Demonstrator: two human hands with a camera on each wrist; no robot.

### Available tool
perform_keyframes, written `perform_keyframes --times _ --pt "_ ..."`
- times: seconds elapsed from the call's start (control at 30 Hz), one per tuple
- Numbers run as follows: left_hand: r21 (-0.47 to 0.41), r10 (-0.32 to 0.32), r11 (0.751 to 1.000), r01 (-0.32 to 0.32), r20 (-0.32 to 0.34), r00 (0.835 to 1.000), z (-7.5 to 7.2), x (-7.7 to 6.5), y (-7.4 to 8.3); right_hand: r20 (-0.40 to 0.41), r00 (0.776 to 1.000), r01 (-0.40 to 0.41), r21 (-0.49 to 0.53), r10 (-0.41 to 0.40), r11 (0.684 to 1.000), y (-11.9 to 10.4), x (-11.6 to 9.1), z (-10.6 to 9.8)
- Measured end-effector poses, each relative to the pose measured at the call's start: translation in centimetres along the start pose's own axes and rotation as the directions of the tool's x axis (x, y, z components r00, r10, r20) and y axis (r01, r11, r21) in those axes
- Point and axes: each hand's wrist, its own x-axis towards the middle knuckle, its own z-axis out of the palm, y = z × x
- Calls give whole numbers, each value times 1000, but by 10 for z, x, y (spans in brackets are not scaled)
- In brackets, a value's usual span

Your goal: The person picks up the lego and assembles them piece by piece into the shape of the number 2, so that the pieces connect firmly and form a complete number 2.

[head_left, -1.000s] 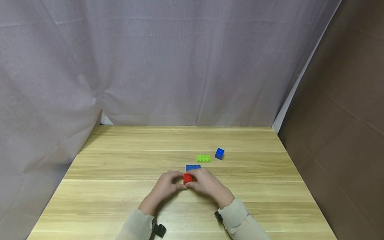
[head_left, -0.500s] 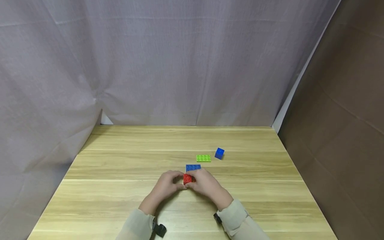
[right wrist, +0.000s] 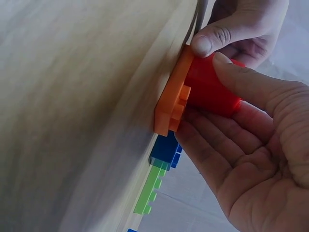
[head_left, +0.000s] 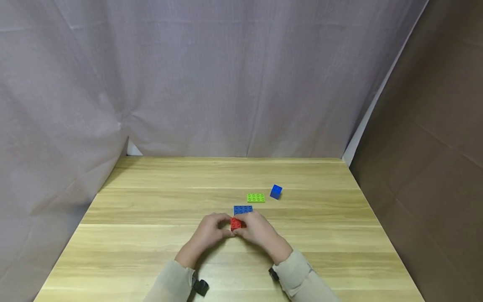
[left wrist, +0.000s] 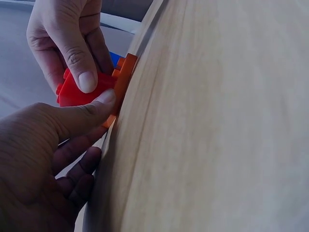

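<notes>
A red block with studs on top (head_left: 235, 224) stands on one end of a flat orange building brick (right wrist: 167, 113), which lies on the table. My right hand (head_left: 260, 230) pinches the red block between its thumb and fingers. My left hand (head_left: 208, 230) holds the orange brick's end at the foot of the red block, its thumb (left wrist: 99, 104) along the near side. In the head view the orange brick is mostly hidden by my right hand. A blue studded brick (head_left: 243, 209) lies just behind, partly covered by the right fingers.
Farther back on the wooden table (head_left: 151, 188) are a flat lime-green brick (head_left: 255, 198) and, to its right, a blue cube (head_left: 276, 191) turned at an angle. Grey curtain (head_left: 188, 84) hangs behind the table, and brown cloth (head_left: 426, 167) hangs on the right.
Both hands stay around the red block and the orange brick with hardly any movement. The whole head view has shifted very slightly.
</notes>
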Motion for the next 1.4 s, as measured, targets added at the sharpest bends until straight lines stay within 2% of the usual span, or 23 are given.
perform_keyframes --times 0.5,0.8,1.4 --pt "-15 -11 1000 11 4 1000 0 2 1 -10 1000 21 -4 -21 1000 4 -2 4" --pt "-22 -41 999 42 15 999 0 3 1 -14 1000 19 9 -19 1000 8 -2 6" --pt "-27 -32 999 32 7 999 1 -1 2 -2 1000 26 7 -26 1000 11 -2 6"
